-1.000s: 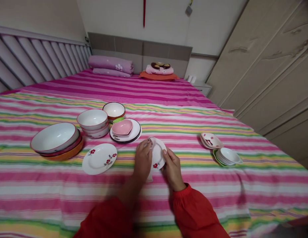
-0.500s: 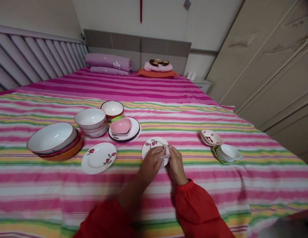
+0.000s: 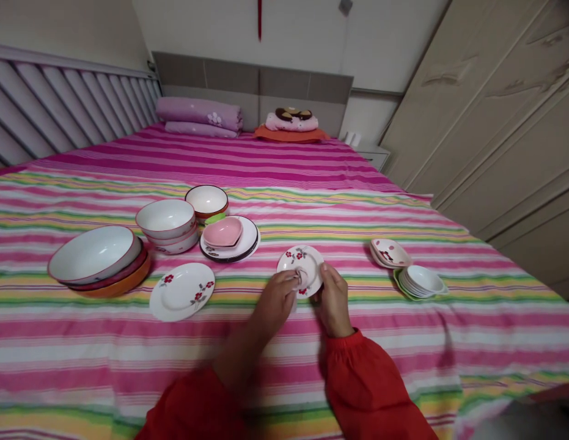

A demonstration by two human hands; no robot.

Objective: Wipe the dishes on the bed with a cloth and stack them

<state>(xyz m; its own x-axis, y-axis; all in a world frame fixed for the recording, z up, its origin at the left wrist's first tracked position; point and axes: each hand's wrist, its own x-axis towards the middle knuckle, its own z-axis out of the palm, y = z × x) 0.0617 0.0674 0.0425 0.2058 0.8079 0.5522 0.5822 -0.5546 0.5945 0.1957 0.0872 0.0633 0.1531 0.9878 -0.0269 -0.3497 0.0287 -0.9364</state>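
A small white plate (image 3: 314,263) with red flowers is held up in front of me over the striped bedspread. My right hand (image 3: 334,300) grips it by its right edge. In my left hand (image 3: 275,302) is a bunched pale pink cloth (image 3: 301,278), pressed against the lower left of the plate's face. Left of my hands, a larger white plate (image 3: 178,293) with matching red flowers lies flat on the bedspread. Beyond it a pink heart-shaped bowl (image 3: 223,232) rests on dark-rimmed white plates (image 3: 247,235).
At the left stand stacked large bowls (image 3: 94,256), red-rimmed white bowls (image 3: 167,217) and a dark-rimmed bowl (image 3: 207,199). On the right are patterned dishes (image 3: 392,252) and small white bowls (image 3: 424,281) in a green dish. Folded bedding (image 3: 199,113) lies by the headboard (image 3: 247,79).
The plate has moved slightly right and up. My right hand has shifted from the cloth to the plate's right edge, while my left hand keeps the cloth on the plate.
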